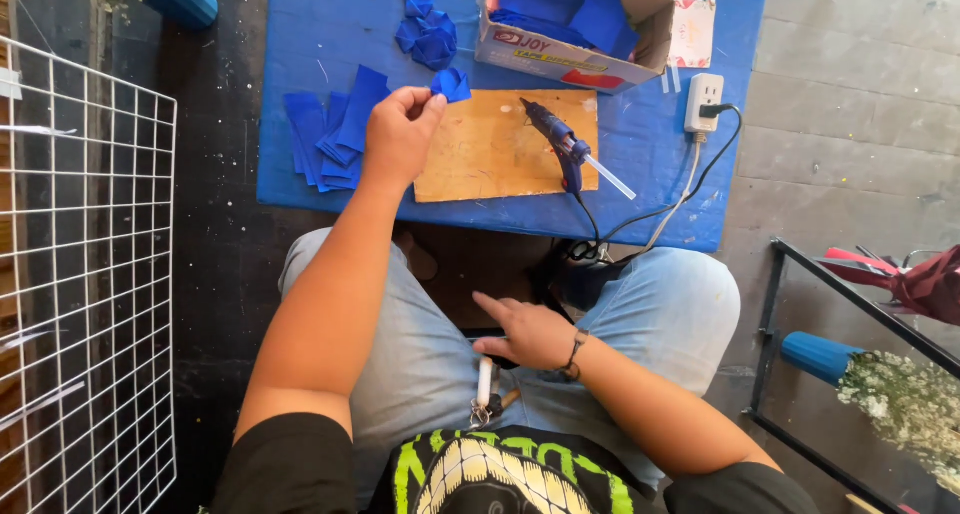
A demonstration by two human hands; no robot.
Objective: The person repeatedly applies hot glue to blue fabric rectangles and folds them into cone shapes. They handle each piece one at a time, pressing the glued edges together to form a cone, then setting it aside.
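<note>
My left hand (pixel 400 134) is raised over the blue table (pixel 300 34) and pinches a small folded blue fabric piece (pixel 452 84) between thumb and fingers. Just beside it lies a wooden board (pixel 490 149) with a blue glue gun (pixel 560 139) resting on it. A stack of blue fabric strips (pixel 325 134) lies left of my hand, and several finished blue folded pieces (pixel 428 29) sit further up. My right hand (pixel 525 332) rests in my lap with fingers loosely spread, holding nothing.
A cardboard box (pixel 560 54) holding blue fabric stands at the table's far side. A white power strip (pixel 703 102) with cords sits at the right. A white wire grid (pixel 80 274) stands on the left, a black metal frame (pixel 820 294) on the right.
</note>
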